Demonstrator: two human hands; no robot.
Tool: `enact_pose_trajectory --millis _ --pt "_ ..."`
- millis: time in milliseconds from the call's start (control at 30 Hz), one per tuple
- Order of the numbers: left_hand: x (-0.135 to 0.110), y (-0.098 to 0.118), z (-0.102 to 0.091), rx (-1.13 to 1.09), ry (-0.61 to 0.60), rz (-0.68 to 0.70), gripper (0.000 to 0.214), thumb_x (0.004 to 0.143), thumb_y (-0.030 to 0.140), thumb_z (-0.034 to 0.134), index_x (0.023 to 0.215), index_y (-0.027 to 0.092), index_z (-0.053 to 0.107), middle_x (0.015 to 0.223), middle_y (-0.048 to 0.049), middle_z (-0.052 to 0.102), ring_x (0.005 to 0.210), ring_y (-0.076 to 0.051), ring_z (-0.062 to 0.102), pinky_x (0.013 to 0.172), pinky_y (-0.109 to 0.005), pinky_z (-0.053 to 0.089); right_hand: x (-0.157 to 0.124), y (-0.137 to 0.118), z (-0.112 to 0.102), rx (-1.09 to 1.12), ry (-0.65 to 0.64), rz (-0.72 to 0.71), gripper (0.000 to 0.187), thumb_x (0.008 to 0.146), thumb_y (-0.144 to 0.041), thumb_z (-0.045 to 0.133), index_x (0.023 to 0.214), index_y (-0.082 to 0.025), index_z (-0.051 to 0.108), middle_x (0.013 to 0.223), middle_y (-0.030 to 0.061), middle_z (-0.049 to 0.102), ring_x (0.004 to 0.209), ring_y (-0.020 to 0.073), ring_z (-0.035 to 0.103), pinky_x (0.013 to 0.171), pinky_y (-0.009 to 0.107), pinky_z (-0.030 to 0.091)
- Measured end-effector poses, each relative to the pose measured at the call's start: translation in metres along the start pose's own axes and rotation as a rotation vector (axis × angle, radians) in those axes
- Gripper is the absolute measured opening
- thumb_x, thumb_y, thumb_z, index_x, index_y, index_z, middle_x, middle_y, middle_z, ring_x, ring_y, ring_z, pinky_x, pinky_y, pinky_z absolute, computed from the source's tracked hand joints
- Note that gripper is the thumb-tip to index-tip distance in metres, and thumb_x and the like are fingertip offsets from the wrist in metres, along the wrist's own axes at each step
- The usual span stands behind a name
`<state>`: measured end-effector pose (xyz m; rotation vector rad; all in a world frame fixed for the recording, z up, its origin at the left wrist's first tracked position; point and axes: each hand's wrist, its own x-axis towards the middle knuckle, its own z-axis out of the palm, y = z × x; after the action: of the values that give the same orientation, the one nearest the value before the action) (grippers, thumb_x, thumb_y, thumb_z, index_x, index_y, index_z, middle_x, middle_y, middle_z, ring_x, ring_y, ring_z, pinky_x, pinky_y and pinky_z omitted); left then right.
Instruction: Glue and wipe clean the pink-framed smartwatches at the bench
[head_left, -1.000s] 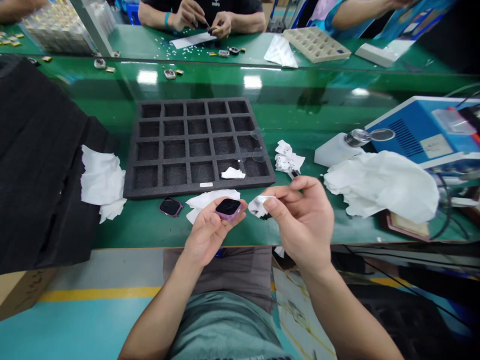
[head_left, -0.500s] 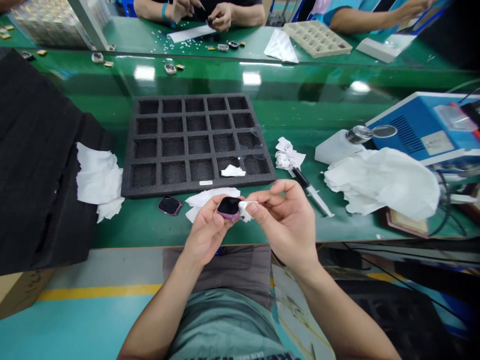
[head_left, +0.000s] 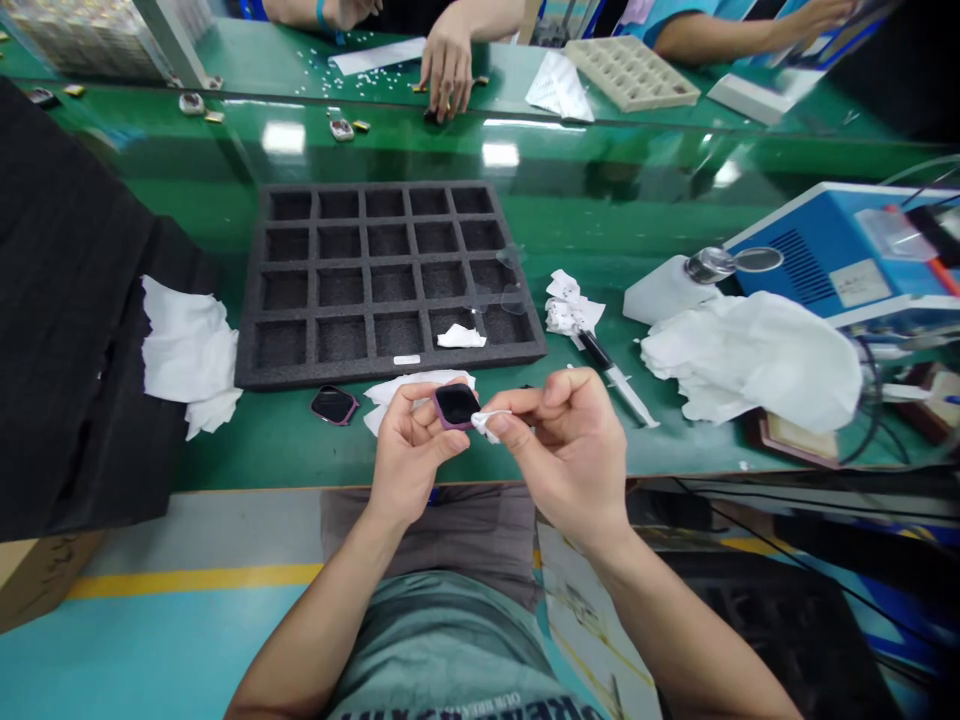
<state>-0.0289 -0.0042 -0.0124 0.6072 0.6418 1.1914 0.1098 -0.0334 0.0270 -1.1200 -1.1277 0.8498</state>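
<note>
My left hand (head_left: 411, 455) grips a smartwatch case (head_left: 457, 404) with a purple frame and a dark glass face, tilted toward me. Between the thumb and fingers of my right hand (head_left: 574, 455) is a small white wipe (head_left: 487, 424), which touches the lower right edge of the case. A second purple watch case (head_left: 334, 404) lies on the green bench to the left. Behind my left hand a white cloth (head_left: 379, 389) is spread, partly hidden. A black foam tray (head_left: 391, 363) with square compartments sits just beyond; a crumpled white scrap (head_left: 461, 337) rests on its front right part.
Right of the tray lie a syringe (head_left: 630, 395) and crumpled tissue (head_left: 574, 305). Farther right are a white dispenser bottle (head_left: 664, 290), a large white cloth (head_left: 750, 360) and a blue machine (head_left: 810, 260). Black foam (head_left: 75, 330) stands left. Across the bench, a co-worker's hand (head_left: 448, 65) reaches down.
The watch case in my left hand has turned, its face tilting more toward me, with the wipe now at its lower right edge. The co-worker's hand across the bench has moved down onto the surface.
</note>
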Motion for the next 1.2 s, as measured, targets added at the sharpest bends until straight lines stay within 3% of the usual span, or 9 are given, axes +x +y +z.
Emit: enact_pose_trajectory --millis 67,200,300,467,633,900,967,1067,1200 --pt "0.001 -0.001 0.001 0.02 0.008 -0.005 0.05 0.063 0.021 0.098 0.103 0.023 0.068 0.116 -0.0056 0.081 0.102 -0.019 0.076 0.092 -0.03 0.054 0.003 -0.003 -0.006 0.005 0.026 -0.017 0.041 0.09 -0.027 0.078 0.096 -0.028 0.038 0.082 -0.0031 0.078 0.069 0.0148 0.074 0.063 0.028 0.059" --pt "0.002 0.0 0.001 0.037 -0.008 -0.033 0.05 0.068 0.035 0.097 0.107 0.019 0.07 0.111 -0.0102 0.081 0.102 -0.024 0.077 0.096 -0.035 0.055 0.013 -0.008 -0.02 0.041 0.127 -0.092 0.043 0.089 -0.026 0.08 0.098 -0.028 0.038 0.084 -0.0038 0.077 0.062 0.0126 0.068 0.057 0.026 0.054" --pt "0.003 0.002 0.0 0.023 -0.021 -0.051 0.052 0.069 0.043 0.095 0.108 0.017 0.071 0.109 -0.0113 0.081 0.106 -0.027 0.077 0.103 -0.039 0.053 0.015 -0.009 -0.024 0.023 0.125 -0.115 0.04 0.089 -0.024 0.079 0.099 -0.028 0.04 0.085 -0.0033 0.077 0.061 0.0132 0.067 0.055 0.026 0.053" --pt "0.003 0.006 0.0 -0.027 -0.043 -0.096 0.057 0.067 0.047 0.095 0.109 0.017 0.072 0.108 -0.0108 0.081 0.107 -0.028 0.077 0.11 -0.042 0.049 0.009 -0.006 -0.019 -0.067 0.062 -0.143 0.035 0.091 -0.016 0.075 0.102 -0.028 0.044 0.085 -0.0019 0.077 0.069 0.0156 0.073 0.061 0.029 0.059" --pt "0.003 0.006 0.0 -0.011 -0.059 -0.083 0.053 0.069 0.044 0.095 0.108 0.018 0.071 0.11 -0.0094 0.081 0.099 -0.022 0.077 0.101 -0.033 0.052 0.004 -0.004 -0.016 -0.299 -0.049 -0.327 0.036 0.088 -0.007 0.072 0.109 -0.026 0.051 0.094 0.0006 0.074 0.087 0.0198 0.077 0.078 0.037 0.064" --pt "0.004 0.005 0.002 0.012 -0.038 -0.087 0.048 0.07 0.04 0.095 0.107 0.02 0.072 0.101 -0.0044 0.082 0.091 -0.016 0.076 0.096 -0.029 0.052 0.016 -0.007 -0.015 -0.679 -0.19 -0.647 0.026 0.092 -0.006 0.063 0.1 -0.027 0.051 0.088 -0.0003 0.076 0.08 0.0188 0.074 0.066 0.032 0.059" --pt "0.004 0.004 0.0 0.006 -0.05 -0.089 0.05 0.069 0.043 0.095 0.107 0.019 0.074 0.099 -0.0044 0.082 0.092 -0.017 0.077 0.099 -0.03 0.052 0.021 -0.003 -0.017 -0.736 -0.158 -0.672 0.024 0.093 -0.007 0.063 0.1 -0.027 0.052 0.087 0.0 0.075 0.078 0.0192 0.073 0.065 0.033 0.059" --pt "0.003 0.005 -0.004 -0.04 -0.057 -0.131 0.054 0.072 0.052 0.091 0.109 0.016 0.076 0.107 -0.0103 0.082 0.106 -0.026 0.077 0.111 -0.041 0.05 0.026 0.002 -0.026 -0.767 -0.018 -0.63 0.024 0.091 -0.01 0.068 0.104 -0.026 0.057 0.089 0.0011 0.075 0.079 0.0202 0.074 0.069 0.035 0.061" --pt "0.003 0.009 -0.01 -0.121 -0.048 -0.224 0.059 0.075 0.063 0.084 0.11 0.017 0.079 0.112 -0.0137 0.082 0.115 -0.034 0.075 0.113 -0.051 0.049 0.029 -0.004 -0.041 -0.573 0.239 -0.576 0.033 0.086 -0.008 0.077 0.109 -0.025 0.06 0.093 0.0022 0.074 0.081 0.0218 0.077 0.073 0.039 0.064"
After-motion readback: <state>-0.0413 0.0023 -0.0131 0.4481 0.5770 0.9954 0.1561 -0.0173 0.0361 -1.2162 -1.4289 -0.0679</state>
